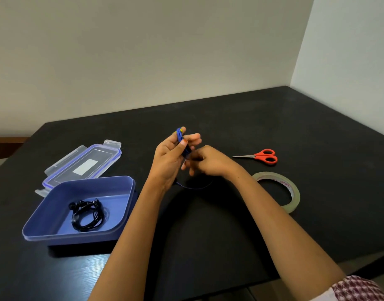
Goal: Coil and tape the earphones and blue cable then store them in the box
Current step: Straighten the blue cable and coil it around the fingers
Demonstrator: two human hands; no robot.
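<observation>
My left hand (169, 157) is raised over the black table and grips a bundle of blue cable (180, 137) wound round its fingers. A loose blue strand (193, 187) trails down onto the table below the hands. My right hand (205, 160) is just right of the left one, fingers curled at the lower end of the bundle and blurred. The coiled black earphones (86, 215) lie inside the open blue box (125, 216) at the left.
The box's clear lid (84, 162) lies behind the box. Red-handled scissors (263, 157) lie to the right, and a roll of clear tape (295, 192) sits nearer, beside my right forearm. Walls close the back and right sides of the table (230, 127).
</observation>
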